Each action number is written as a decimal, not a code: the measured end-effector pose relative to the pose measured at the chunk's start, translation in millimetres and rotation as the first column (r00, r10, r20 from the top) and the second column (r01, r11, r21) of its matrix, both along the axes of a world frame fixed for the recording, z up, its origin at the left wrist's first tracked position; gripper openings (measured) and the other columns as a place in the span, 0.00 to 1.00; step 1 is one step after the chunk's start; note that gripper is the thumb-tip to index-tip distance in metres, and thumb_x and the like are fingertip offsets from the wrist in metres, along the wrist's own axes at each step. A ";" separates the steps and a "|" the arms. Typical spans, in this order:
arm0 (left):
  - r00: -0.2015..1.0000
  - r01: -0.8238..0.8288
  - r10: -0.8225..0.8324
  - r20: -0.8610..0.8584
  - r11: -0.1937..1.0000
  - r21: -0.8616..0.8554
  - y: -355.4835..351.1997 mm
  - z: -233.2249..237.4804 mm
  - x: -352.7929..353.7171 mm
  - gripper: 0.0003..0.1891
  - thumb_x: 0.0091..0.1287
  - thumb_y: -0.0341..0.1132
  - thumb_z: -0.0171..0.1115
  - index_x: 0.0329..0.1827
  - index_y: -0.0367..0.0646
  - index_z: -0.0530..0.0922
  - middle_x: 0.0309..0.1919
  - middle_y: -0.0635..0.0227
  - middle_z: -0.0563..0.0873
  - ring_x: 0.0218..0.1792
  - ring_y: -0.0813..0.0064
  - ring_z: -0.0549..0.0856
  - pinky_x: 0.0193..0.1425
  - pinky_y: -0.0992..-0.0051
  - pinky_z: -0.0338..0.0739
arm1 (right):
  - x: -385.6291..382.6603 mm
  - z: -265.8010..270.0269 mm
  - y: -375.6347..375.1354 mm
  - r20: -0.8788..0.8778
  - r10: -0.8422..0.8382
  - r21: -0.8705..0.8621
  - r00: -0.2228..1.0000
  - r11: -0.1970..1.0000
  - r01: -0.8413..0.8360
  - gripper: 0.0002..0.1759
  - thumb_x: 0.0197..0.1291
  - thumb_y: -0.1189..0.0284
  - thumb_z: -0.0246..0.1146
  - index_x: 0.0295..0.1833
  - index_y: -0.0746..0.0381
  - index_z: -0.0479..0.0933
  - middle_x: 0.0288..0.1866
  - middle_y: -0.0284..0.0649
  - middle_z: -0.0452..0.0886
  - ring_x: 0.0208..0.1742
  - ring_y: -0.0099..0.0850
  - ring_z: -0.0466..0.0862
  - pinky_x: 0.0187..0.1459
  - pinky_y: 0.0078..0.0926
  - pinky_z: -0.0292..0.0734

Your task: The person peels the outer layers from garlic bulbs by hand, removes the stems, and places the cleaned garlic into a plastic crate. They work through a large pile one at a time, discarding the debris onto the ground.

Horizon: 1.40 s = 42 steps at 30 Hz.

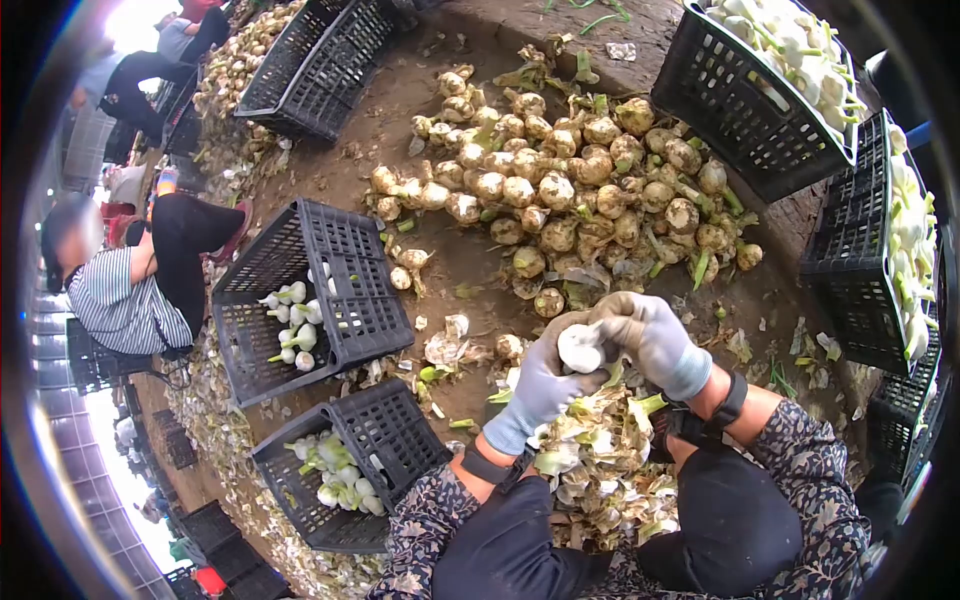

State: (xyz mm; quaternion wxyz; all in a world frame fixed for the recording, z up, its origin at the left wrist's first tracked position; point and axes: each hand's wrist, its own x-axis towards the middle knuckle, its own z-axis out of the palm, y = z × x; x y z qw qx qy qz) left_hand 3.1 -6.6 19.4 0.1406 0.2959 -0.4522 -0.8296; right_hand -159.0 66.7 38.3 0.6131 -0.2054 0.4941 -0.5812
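Both of my hands wear grey gloves and meet around one white, peeled garlic bulb [580,348]. My left hand [548,380] is wrapped round the bulb from the left and below. Against the bulb's upper right side, my right hand [655,338] has its fingers bent and pressed together; what its fingertips pinch is too small to make out. Just beyond the hands lies a large pile of dirty, unpeeled garlic [556,190] on the brown ground. Loose skins and leaf scraps [600,450] are heaped below my hands, between my knees.
Two tilted black crates [370,285] [385,450] with white bulbs stand at the left. Full black crates [755,120] [860,260] stand at the right. Another crate [320,70] is at the upper left. A person in a striped shirt [130,300] sits at the far left.
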 end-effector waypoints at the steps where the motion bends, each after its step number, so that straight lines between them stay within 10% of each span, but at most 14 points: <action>1: 1.000 -0.027 0.026 -0.016 0.996 -0.084 2.6 2.5 -1.7 0.36 0.50 0.21 0.74 0.64 0.39 0.68 0.51 0.69 0.81 0.51 0.80 0.80 0.58 0.75 0.77 | -0.5 -5.2 0.9 0.280 -0.101 0.090 0.955 0.993 0.079 0.06 0.67 0.73 0.59 0.41 0.64 0.76 0.31 0.32 0.80 0.31 0.22 0.78 0.34 0.21 0.76; 9: 0.985 -0.067 0.059 -0.162 0.996 -0.050 8.0 -11.2 -0.3 0.33 0.56 0.21 0.70 0.64 0.39 0.65 0.49 0.64 0.81 0.51 0.77 0.82 0.57 0.74 0.77 | -13.3 6.6 0.2 0.450 -0.081 0.052 0.889 0.997 0.064 0.09 0.68 0.70 0.58 0.46 0.65 0.74 0.36 0.35 0.80 0.34 0.20 0.78 0.38 0.19 0.76; 11: 0.994 0.030 0.037 0.108 0.831 -0.556 4.4 -17.3 3.5 0.37 0.52 0.26 0.74 0.65 0.39 0.66 0.48 0.61 0.83 0.49 0.68 0.84 0.57 0.71 0.78 | -13.5 13.0 -2.5 -0.008 0.053 0.041 0.999 0.998 -0.053 0.16 0.64 0.67 0.63 0.52 0.67 0.73 0.41 0.36 0.80 0.40 0.22 0.80 0.43 0.20 0.77; 15: 0.986 0.054 0.047 0.160 0.816 -0.576 3.3 -1.6 3.2 0.35 0.54 0.23 0.70 0.66 0.35 0.64 0.54 0.61 0.78 0.56 0.75 0.78 0.61 0.75 0.73 | -8.0 19.6 -9.1 -0.846 0.077 -0.138 0.528 0.924 -0.356 0.17 0.55 0.73 0.70 0.49 0.66 0.77 0.44 0.35 0.80 0.46 0.24 0.80 0.46 0.26 0.77; 18: 0.990 0.052 0.009 0.144 0.909 -0.415 -1.0 -4.8 4.4 0.34 0.54 0.27 0.71 0.64 0.35 0.65 0.56 0.61 0.76 0.57 0.75 0.77 0.63 0.75 0.71 | -4.7 4.5 -8.3 -0.879 0.055 -0.125 0.473 0.932 -0.340 0.11 0.56 0.73 0.69 0.41 0.67 0.78 0.39 0.35 0.81 0.41 0.24 0.81 0.42 0.25 0.78; 22: 0.995 -0.031 0.056 0.085 0.961 -0.273 -1.0 -0.9 6.3 0.29 0.56 0.32 0.70 0.60 0.38 0.68 0.47 0.63 0.81 0.47 0.76 0.82 0.53 0.77 0.78 | 1.6 -0.5 -9.6 -0.125 -0.004 0.083 0.992 0.996 0.014 0.07 0.65 0.73 0.62 0.38 0.66 0.76 0.32 0.35 0.81 0.30 0.25 0.81 0.33 0.23 0.78; 25: 0.979 -0.201 0.201 -0.037 0.980 0.007 -22.1 13.1 13.6 0.26 0.59 0.30 0.66 0.59 0.43 0.67 0.37 0.62 0.82 0.28 0.77 0.84 0.29 0.79 0.83 | -5.3 -13.0 -12.9 0.298 -0.290 0.128 0.909 0.956 0.264 0.07 0.67 0.72 0.59 0.38 0.65 0.76 0.28 0.34 0.80 0.27 0.24 0.79 0.31 0.24 0.78; 27: 0.897 -0.438 0.437 -0.067 0.855 -0.277 -46.2 12.9 35.6 0.20 0.64 0.40 0.63 0.56 0.43 0.72 0.36 0.62 0.83 0.28 0.77 0.85 0.27 0.80 0.81 | -6.4 -12.2 -11.4 0.282 -0.297 0.169 0.912 0.951 0.258 0.08 0.66 0.71 0.60 0.38 0.65 0.76 0.29 0.33 0.79 0.26 0.22 0.76 0.32 0.21 0.77; 31: 0.498 -0.793 0.743 -0.447 0.599 0.110 -124.3 59.7 90.2 0.20 0.67 0.50 0.60 0.50 0.42 0.76 0.42 0.58 0.85 0.32 0.73 0.86 0.34 0.77 0.84 | -14.5 -42.5 2.5 0.007 -0.142 0.197 0.990 0.971 0.138 0.06 0.66 0.74 0.60 0.43 0.66 0.78 0.32 0.32 0.80 0.28 0.20 0.77 0.32 0.19 0.75; 33: 0.253 -0.888 0.936 -0.245 0.326 0.325 -137.2 64.9 101.9 0.20 0.67 0.50 0.60 0.50 0.42 0.76 0.42 0.58 0.86 0.34 0.70 0.86 0.37 0.71 0.84 | -11.6 -42.8 2.4 -0.060 -0.115 0.216 0.992 0.968 0.125 0.10 0.65 0.77 0.59 0.50 0.66 0.78 0.34 0.32 0.81 0.29 0.18 0.78 0.32 0.16 0.74; 35: 0.522 -0.749 0.767 -0.374 0.622 0.230 -130.3 18.2 113.4 0.25 0.69 0.56 0.55 0.52 0.41 0.75 0.43 0.56 0.84 0.41 0.67 0.86 0.37 0.70 0.85 | -14.5 -45.4 4.2 -0.139 -0.009 0.199 0.990 0.979 0.037 0.14 0.65 0.77 0.59 0.56 0.66 0.77 0.39 0.32 0.82 0.34 0.19 0.80 0.38 0.17 0.76; 37: 0.760 -0.554 0.609 0.224 0.789 -0.264 -102.2 -14.3 84.3 0.21 0.68 0.49 0.59 0.54 0.41 0.76 0.44 0.57 0.84 0.43 0.64 0.86 0.41 0.66 0.84 | -13.7 -55.1 5.3 -0.553 0.198 0.122 0.809 0.980 -0.157 0.17 0.60 0.70 0.66 0.55 0.61 0.79 0.46 0.41 0.83 0.46 0.30 0.82 0.50 0.25 0.76; 39: 0.805 0.369 0.281 0.522 0.451 -0.813 -67.0 -91.2 73.5 0.20 0.57 0.31 0.64 0.54 0.50 0.79 0.48 0.60 0.83 0.49 0.62 0.83 0.54 0.62 0.78 | -8.4 -39.5 5.4 -0.644 0.288 0.230 0.709 0.957 -0.179 0.18 0.58 0.67 0.68 0.55 0.56 0.79 0.50 0.43 0.81 0.53 0.36 0.81 0.57 0.29 0.73; 42: 0.627 0.746 0.302 0.718 0.030 -0.665 -35.4 -101.4 59.7 0.21 0.54 0.29 0.62 0.52 0.57 0.80 0.50 0.59 0.82 0.50 0.59 0.81 0.55 0.63 0.77 | -1.8 -47.1 10.6 -0.694 0.315 0.235 0.648 0.949 -0.209 0.18 0.57 0.66 0.69 0.54 0.56 0.80 0.52 0.43 0.80 0.52 0.38 0.82 0.55 0.29 0.75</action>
